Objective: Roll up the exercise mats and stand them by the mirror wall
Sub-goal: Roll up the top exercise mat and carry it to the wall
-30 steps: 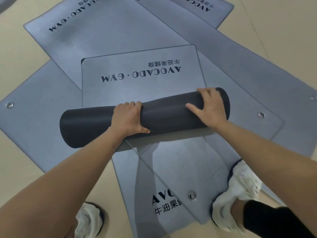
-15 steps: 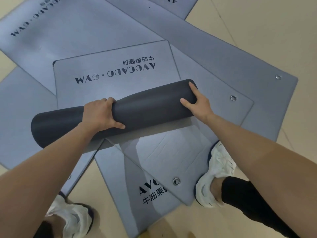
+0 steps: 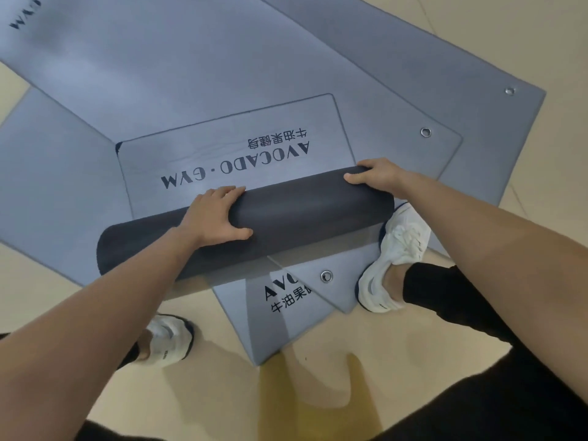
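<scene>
Logging one dark mat roll (image 3: pixel 311 218) at centre, running 8 to 2 o'clock over its flat printed tail (image 3: pixel 222 157): left hand (image 3: pixel 216 218) and right hand (image 3: pixel 380 176) both curl over it; I judge it light, soft, springy, best gripped near both ends.

The roll (image 3: pixel 302 218) I grip shows its dark outer face: matt charcoal foam, finely grained, with no shine. The flat mats (image 3: pixel 191 74) around it have a blue-grey top face, smooth with a soft sheen, printed in black lettering. Their eyelets (image 3: pixel 326 276) are bright polished metal. My shoes (image 3: pixel 401 246) are white knitted cloth, my trousers (image 3: pixel 451 300) matt black cloth. The floor (image 3: pixel 222 386) is beige, smooth and faintly glossy
</scene>
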Demonstrator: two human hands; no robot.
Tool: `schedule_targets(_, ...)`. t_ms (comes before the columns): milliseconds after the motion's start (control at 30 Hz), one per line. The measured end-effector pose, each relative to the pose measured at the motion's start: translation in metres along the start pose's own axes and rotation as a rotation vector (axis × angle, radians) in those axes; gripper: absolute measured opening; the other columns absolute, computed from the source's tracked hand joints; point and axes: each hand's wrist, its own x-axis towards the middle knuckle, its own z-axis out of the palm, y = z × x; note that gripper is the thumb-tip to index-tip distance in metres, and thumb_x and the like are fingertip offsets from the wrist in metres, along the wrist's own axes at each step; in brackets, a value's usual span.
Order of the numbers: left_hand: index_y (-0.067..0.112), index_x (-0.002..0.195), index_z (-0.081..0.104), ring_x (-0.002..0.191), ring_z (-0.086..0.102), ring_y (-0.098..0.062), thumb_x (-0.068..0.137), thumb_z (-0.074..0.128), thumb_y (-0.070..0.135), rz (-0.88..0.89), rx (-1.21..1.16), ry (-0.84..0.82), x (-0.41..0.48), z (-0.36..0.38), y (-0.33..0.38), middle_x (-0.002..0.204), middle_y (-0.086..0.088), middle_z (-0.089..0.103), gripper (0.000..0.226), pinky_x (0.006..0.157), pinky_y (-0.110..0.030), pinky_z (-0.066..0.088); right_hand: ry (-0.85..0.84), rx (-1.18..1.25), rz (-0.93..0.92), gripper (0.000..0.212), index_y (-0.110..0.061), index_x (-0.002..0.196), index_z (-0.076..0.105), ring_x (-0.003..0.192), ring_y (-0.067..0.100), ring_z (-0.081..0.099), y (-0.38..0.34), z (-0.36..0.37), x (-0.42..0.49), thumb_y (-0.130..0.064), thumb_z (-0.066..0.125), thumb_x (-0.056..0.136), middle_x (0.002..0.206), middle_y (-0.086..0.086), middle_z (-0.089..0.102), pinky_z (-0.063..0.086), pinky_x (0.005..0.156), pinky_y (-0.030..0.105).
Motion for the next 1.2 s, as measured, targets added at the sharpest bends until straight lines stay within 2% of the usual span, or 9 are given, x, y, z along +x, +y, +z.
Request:
schedule_targets(133, 0.019, 0.158, 0.035, 0.147, 0.034, -0.035, 0.070, 0.059, 0.076, 0.191, 0.225, 0.288, -0.034, 0.043, 0.027, 0.162, -0.010, 0.036, 0.107, 0.119, -0.051, 0.029, -0.015, 0.022, 0.024, 0.074, -0.012, 0.149, 0.050, 0.133, 0.031, 0.052, -0.015, 0.001, 0.007, -0.042, 0.078, 0.088, 0.147, 0.007, 0.053, 0.040, 0.114, 0.039)
schedule_targets(267, 0.018, 0.164, 0.014, 0.156, 0.014, -0.039, 0.067, 0.058, 0.087, 0.101, 0.297, 0.269, -0.035, 0.074, 0.038, 0.170, -0.012, 0.017, 0.127, 0.126, -0.057, 0.011, 0.035, -0.008, 0.037, 0.076, -0.013, 0.152, 0.045, 0.138, 0.031, 0.048, -0.018, 0.002, 0.008, -0.044, 0.076, 0.090, 0.154, 0.009, 0.047, 0.038, 0.114, 0.040)
schedule_targets(400, 0.021, 0.165, 0.007, 0.158, 0.008, -0.033, 0.069, 0.064, 0.085, 0.125, 0.278, 0.287, -0.019, 0.071, 0.024, 0.172, -0.008, 0.011, 0.128, 0.128, -0.053, 0.006, 0.265, -0.414, -0.010, 0.076, -0.023, 0.155, 0.039, 0.139, 0.042, 0.040, -0.018, 0.017, 0.005, -0.066, 0.053, 0.094, 0.161, 0.017, 0.028, 0.036, 0.115, 0.047)
schedule_targets(533, 0.026, 0.164, 0.015, 0.156, 0.020, -0.029, 0.069, 0.057, 0.088, 0.135, 0.196, 0.296, 0.012, 0.045, 0.007, 0.170, -0.003, 0.021, 0.121, 0.128, -0.049, 0.014, 0.512, -0.726, -0.421, 0.069, -0.021, 0.149, 0.045, 0.134, 0.040, 0.039, -0.013, 0.044, -0.010, -0.066, 0.042, 0.097, 0.149, 0.017, 0.040, 0.030, 0.113, 0.052)
schedule_targets(700, 0.030, 0.162, 0.023, 0.149, 0.036, -0.024, 0.064, 0.059, 0.091, 0.164, -0.036, 0.094, 0.054, -0.019, -0.016, 0.165, 0.004, 0.034, 0.121, 0.120, -0.045, 0.028, 0.460, -1.035, -0.807, 0.083, -0.024, 0.155, 0.040, 0.147, 0.041, 0.032, 0.004, 0.076, -0.016, -0.074, 0.046, 0.089, 0.157, 0.016, 0.040, 0.019, 0.118, 0.066)
schedule_targets(833, 0.030, 0.159, 0.031, 0.148, 0.037, -0.026, 0.073, 0.055, 0.089, 0.161, 0.096, 0.067, 0.074, -0.046, -0.021, 0.161, 0.002, 0.041, 0.107, 0.120, -0.046, 0.027, 0.409, -1.128, -0.814, 0.094, -0.031, 0.161, 0.025, 0.154, 0.046, 0.014, -0.005, 0.090, -0.009, -0.080, 0.047, 0.085, 0.167, 0.019, 0.021, 0.012, 0.119, 0.071)
schedule_targets(900, 0.027, 0.154, 0.042, 0.146, 0.041, -0.026, 0.081, 0.042, 0.087, 0.145, 0.211, 0.285, 0.069, -0.045, -0.021, 0.158, 0.000, 0.046, 0.094, 0.117, -0.046, 0.028, 0.420, -1.104, -0.787, 0.094, -0.032, 0.162, 0.021, 0.155, 0.045, 0.009, -0.020, 0.087, 0.001, -0.080, 0.045, 0.086, 0.168, 0.019, 0.017, 0.009, 0.119, 0.072)
schedule_targets(1033, 0.019, 0.144, 0.054, 0.134, 0.051, -0.030, 0.097, 0.054, 0.056, 0.050, 0.151, 0.708, 0.047, -0.020, -0.010, 0.148, -0.005, 0.057, 0.060, 0.106, -0.047, 0.037, 0.383, -1.064, -0.711, 0.085, -0.040, 0.162, 0.011, 0.157, 0.038, 0.005, -0.066, 0.069, 0.033, -0.081, 0.033, 0.091, 0.170, 0.012, 0.013, 0.002, 0.122, 0.068)
schedule_targets(1200, 0.025, 0.156, 0.040, 0.152, 0.031, -0.033, 0.095, 0.058, 0.056, 0.101, 0.316, 0.585, 0.047, 0.012, 0.008, 0.165, -0.008, 0.034, 0.071, 0.121, -0.055, 0.026, 0.267, -1.062, -0.531, 0.088, -0.047, 0.160, 0.009, 0.157, 0.038, 0.007, -0.121, 0.041, 0.062, -0.090, 0.024, 0.085, 0.171, 0.008, 0.012, -0.005, 0.119, 0.071)
